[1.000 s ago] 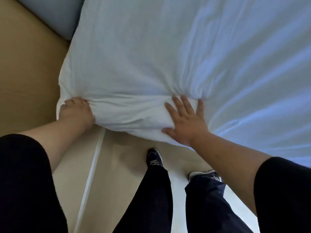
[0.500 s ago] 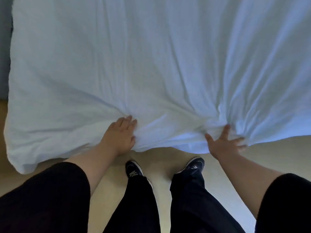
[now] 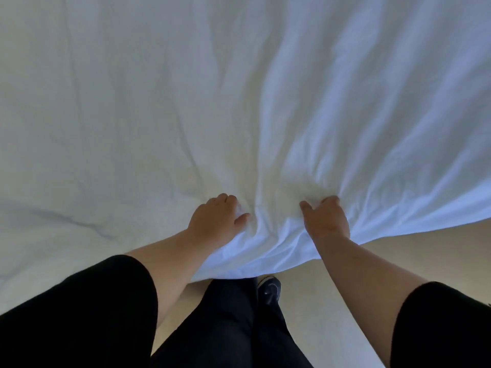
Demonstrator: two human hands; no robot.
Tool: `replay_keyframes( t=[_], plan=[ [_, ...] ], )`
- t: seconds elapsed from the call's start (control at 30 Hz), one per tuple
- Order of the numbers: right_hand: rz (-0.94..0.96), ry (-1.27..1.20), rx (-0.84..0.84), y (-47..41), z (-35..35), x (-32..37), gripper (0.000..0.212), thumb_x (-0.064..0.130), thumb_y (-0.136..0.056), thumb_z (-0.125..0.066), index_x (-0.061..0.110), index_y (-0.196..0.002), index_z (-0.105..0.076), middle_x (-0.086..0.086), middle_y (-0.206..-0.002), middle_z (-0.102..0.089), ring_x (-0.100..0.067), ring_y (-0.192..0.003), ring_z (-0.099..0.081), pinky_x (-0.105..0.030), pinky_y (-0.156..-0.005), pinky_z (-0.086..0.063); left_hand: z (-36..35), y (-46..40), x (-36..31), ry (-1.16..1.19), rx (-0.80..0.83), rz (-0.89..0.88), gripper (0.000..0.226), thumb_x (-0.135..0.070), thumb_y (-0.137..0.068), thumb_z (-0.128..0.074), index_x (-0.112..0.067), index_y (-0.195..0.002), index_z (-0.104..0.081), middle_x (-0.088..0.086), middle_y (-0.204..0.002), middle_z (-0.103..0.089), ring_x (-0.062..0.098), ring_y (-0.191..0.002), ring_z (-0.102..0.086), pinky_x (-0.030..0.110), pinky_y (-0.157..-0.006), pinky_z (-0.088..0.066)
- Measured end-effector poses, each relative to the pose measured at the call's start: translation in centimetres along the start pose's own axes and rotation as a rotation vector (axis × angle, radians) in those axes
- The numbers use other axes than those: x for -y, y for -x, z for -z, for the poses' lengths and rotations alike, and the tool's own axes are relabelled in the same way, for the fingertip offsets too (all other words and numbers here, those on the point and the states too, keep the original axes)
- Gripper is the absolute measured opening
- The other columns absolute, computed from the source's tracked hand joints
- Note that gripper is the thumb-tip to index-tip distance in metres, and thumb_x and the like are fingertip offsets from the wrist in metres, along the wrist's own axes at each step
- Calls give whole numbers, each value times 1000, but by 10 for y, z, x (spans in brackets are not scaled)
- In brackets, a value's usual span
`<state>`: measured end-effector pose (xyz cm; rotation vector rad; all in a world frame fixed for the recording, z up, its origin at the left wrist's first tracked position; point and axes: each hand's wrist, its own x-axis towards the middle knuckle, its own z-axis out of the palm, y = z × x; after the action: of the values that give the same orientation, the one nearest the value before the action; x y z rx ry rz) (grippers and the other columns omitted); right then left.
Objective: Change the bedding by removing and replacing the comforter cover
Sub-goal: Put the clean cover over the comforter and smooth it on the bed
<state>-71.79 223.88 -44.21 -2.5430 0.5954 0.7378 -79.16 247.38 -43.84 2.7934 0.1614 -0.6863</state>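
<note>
A broad white cotton comforter cover (image 3: 239,102) lies spread across the bed and fills nearly everything in front of the person, its near edge hanging over the side just above their legs. The left hand (image 3: 215,221) sits on that near edge with its fingers curled down into the cloth and the thumb tucked against a fold, so it has a bunch of fabric gripped. The right hand (image 3: 325,221) is just beside it, the two hands close but not touching; its fingers are bent over and buried in the fabric, the thumb sticking out toward the left hand, and it too has a fistful of the cover. Deep creases fan out from both grips, the sharpest ones running up and to the right, where the cloth looks bluish in the light. Between the hands the fabric puckers into a ridge. Both forearms are bare below short black sleeves (image 3: 79,314). Under the hanging edge stand dark trousers (image 3: 225,328) and one dark shoe (image 3: 271,289) on a pale beige floor (image 3: 398,251).
</note>
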Motion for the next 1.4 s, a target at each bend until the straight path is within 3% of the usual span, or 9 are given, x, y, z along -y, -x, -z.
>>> replay_keyframes(
  t=[0.1, 0.3, 0.53, 0.73, 0.9, 1.07, 1.17, 1.27, 1.4],
  plan=[
    [21, 129, 64, -21, -8, -11, 46, 50, -97, -49, 9, -118, -58, -11, -109, -68, -34, -103, -63, -39, -82, -49, 0, -49, -32, 113, 118, 85, 51, -68, -92, -39, -19, -90, -53, -1, -88, -60, 24, -83, -60, 36, -70, -45],
    [71, 88, 90, -44, -27, -14, 35, 34, -103, -35, 13, -111, -62, -11, -105, -67, -33, -101, -62, -34, -78, -42, -6, -107, -60, 49, 223, 60, 27, -28, -100, -40, -14, -96, -63, 10, -109, -65, 31, -105, -60, 31, -76, -39],
    [3, 13, 164, -49, -22, -19, 44, 61, -94, -48, 21, -88, -67, -3, -83, -69, -28, -82, -65, -36, -74, -52, 9, -74, -50, 233, 125, -298, 39, -40, -94, -34, -22, -60, -27, -5, -52, -36, 11, -51, -39, 27, -49, -20],
    [31, -19, 178, -53, -18, -19, 31, 34, -98, -45, 19, -75, -61, -1, -76, -61, -27, -78, -61, -31, -67, -45, -10, -92, -42, 7, 329, -99, 34, -40, -103, -36, -22, -74, -41, -5, -75, -51, 25, -81, -55, 33, -69, -41],
    [-40, -105, 25, -41, 2, -45, 40, 56, -89, -50, 21, -69, -48, 4, -64, -57, -17, -60, -54, -28, -51, -35, -14, -91, -70, 113, -1, -120, 34, -46, -96, -41, -23, -71, -38, -6, -66, -49, 19, -59, -52, 30, -51, -32],
    [-136, -136, -151, -49, 44, -74, 40, 65, -84, -57, 28, -90, -42, 13, -81, -55, -14, -64, -53, -29, -55, -36, 3, -119, -121, 109, 122, -19, 49, -70, -89, -40, -24, -74, -44, -7, -74, -54, 20, -67, -54, 33, -63, -42],
    [-316, -217, -133, -67, 65, -92, 52, 66, -84, -59, 23, -110, -43, 10, -88, -50, -22, -75, -52, -34, -65, -41, 4, -144, -143, -52, 231, 9, 42, -54, -97, -43, -16, -95, -61, 6, -96, -65, 28, -96, -63, 38, -81, -50],
    [-185, -124, -15, -82, 67, -105, 25, 47, -99, -47, 22, -98, -53, 7, -74, -55, -16, -66, -55, -27, -52, -35, 1, -152, -151, -98, 269, 0, 31, -32, -102, -40, -9, -106, -60, 14, -115, -62, 34, -113, -57, 39, -92, -46],
    [-14, -85, 45, -91, 64, -116, 30, 37, -104, -36, 21, -83, -50, 3, -74, -56, -14, -65, -52, -27, -51, -34, 7, -137, -148, 4, 221, -60, 33, -29, -101, -41, -14, -72, -43, 2, -73, -54, 29, -79, -55, 33, -60, -34]
  ],
)
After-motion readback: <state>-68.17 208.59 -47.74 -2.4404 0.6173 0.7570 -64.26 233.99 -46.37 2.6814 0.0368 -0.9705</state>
